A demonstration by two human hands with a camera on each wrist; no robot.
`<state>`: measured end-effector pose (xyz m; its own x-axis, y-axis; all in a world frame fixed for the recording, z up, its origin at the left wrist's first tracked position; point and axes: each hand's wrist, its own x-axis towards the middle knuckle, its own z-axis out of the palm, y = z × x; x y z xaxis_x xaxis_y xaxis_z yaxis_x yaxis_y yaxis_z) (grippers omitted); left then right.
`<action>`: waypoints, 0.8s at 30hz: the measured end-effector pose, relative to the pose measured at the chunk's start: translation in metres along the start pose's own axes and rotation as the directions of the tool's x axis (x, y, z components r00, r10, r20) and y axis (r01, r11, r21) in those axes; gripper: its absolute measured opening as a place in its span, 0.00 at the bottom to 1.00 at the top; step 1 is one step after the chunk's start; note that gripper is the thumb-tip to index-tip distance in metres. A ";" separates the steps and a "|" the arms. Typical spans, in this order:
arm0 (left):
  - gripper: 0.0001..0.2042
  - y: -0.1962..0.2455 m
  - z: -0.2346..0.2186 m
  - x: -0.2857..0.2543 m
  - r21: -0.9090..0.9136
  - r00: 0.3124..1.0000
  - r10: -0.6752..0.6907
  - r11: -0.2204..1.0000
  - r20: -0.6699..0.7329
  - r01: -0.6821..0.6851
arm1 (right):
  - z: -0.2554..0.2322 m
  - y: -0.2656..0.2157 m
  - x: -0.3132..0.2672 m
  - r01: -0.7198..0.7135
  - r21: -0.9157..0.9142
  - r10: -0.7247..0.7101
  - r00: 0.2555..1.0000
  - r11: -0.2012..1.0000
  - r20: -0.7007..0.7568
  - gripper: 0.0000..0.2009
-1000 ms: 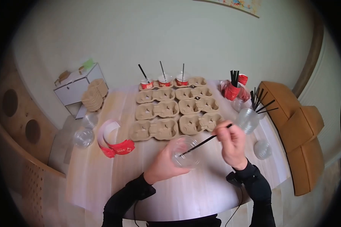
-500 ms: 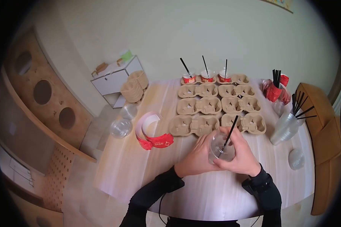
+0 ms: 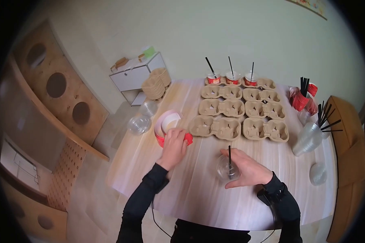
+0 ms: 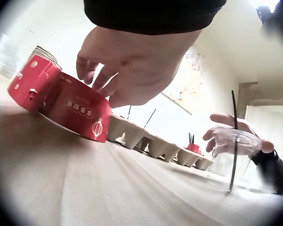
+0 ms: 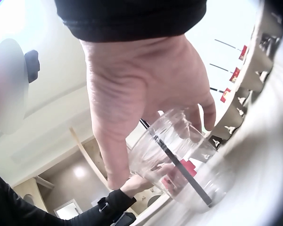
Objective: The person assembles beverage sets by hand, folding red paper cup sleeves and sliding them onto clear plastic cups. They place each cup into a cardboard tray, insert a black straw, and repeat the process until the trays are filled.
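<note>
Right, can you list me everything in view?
Table: one, pale wood, centre
Two-cup carriers: eight, beige, mid-table
Carrier stack: one, beige, far left
Sleeved cups: three, clear and red, back row
Loose cup: one, clear, front
Nested cups: uncounted, clear, right
Clear plastic pieces: two left, one right
Sleeves: uncounted, red, left
Straws: uncounted, black, in cups and red holder
Cabinet: one, white, behind left
Sofa: one, orange-brown, right
Picture: one, multicoloured, wall
Hands: two, bare; left at sleeves, right around loose cup
</note>
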<state>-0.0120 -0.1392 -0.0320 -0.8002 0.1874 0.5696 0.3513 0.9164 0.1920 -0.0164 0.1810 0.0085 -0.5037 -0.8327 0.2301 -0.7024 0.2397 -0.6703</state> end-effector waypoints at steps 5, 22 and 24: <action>0.09 -0.033 0.012 0.008 0.167 0.989 -0.091 0.984 0.120 0.070 | 0.002 0.000 -0.003 0.036 -0.032 -0.036 0.999 0.999 -0.018 0.57; 0.05 -0.064 -0.053 0.041 -0.895 0.825 -0.515 0.218 0.233 0.389 | -0.045 -0.002 -0.027 0.096 0.360 0.078 0.894 0.928 -0.441 0.58; 0.06 -0.039 -0.063 0.046 -0.938 0.857 -0.501 0.226 0.121 0.264 | -0.048 -0.015 -0.026 0.103 0.279 0.072 0.830 0.955 -0.553 0.54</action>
<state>-0.0320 -0.1890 0.0375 -0.9205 -0.2553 0.2958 0.3238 -0.0751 0.9431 -0.0168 0.2228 0.0467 -0.7471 -0.3978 0.5326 -0.5818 0.0037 -0.8133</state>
